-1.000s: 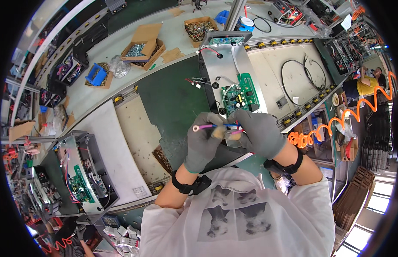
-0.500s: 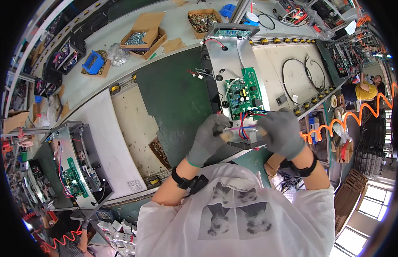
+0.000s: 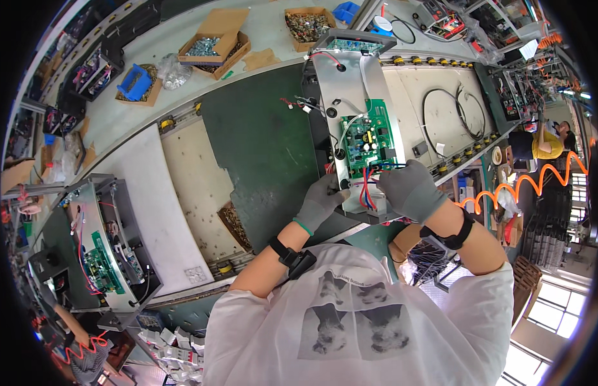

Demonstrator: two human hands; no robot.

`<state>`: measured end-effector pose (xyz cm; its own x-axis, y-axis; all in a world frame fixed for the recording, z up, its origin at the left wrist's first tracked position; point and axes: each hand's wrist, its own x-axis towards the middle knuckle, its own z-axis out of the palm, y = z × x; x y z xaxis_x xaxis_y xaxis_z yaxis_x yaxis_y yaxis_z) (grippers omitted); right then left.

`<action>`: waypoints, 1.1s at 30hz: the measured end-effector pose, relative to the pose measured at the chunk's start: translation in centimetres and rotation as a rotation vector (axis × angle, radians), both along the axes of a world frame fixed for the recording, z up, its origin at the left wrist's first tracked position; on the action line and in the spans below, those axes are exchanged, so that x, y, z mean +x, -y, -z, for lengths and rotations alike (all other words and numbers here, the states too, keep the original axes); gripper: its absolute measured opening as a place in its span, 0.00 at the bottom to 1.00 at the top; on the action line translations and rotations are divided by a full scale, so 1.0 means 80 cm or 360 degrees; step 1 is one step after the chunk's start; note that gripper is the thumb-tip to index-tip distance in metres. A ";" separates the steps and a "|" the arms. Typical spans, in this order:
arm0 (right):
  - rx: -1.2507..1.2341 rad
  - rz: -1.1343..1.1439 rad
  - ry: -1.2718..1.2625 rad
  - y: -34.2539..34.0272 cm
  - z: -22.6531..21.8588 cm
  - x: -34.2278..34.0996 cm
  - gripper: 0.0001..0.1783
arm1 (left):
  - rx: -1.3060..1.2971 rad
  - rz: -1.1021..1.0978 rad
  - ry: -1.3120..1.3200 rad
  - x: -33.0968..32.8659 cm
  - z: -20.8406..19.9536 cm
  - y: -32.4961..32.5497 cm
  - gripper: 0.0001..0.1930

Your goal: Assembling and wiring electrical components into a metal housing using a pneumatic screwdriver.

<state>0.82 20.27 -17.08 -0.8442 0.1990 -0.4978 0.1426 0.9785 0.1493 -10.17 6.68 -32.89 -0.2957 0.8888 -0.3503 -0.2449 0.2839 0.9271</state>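
closest to me, the left hand (image 3: 321,202) in its grey glove is pressed against the near left edge of the grey metal chassis (image 3: 350,109), fingers curled around the rim as if steadying it; whether it pinches anything besides the metal i cannot tell. just beside it the right hand (image 3: 409,190), gloved the same way, is closed loosely over the bundle of red and blue wires (image 3: 366,193) at the near end of the chassis, the fingertips hidden down among the leads.

the wires run up toward the green circuit board (image 3: 366,138), which already sits in the chassis tray, with white leads looping across it. so by my reckoning the board is seated and some cabling is routed, while the near-end wires look still loose and unplugged or only partly dressed.

further along, the far end of the chassis carries a second small board (image 3: 350,45), and a few loose connector ends hang off its left side over the dark green mat (image 3: 260,141). beyond that, cardboard boxes of screws (image 3: 212,45) sit open on the bench.
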 end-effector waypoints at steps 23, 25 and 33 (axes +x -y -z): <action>-0.0410 0.0258 0.0261 -0.012 0.013 -0.026 0.12 | 0.0217 -0.0250 -0.0279 0.012 0.032 -0.022 0.15; -0.0471 0.0257 0.0226 -0.020 0.029 -0.021 0.11 | 0.0246 -0.0091 0.0339 -0.008 0.053 -0.018 0.16; -0.0280 0.0516 0.0481 0.001 0.022 -0.035 0.09 | 0.0158 -0.0102 0.0731 -0.003 0.043 -0.007 0.14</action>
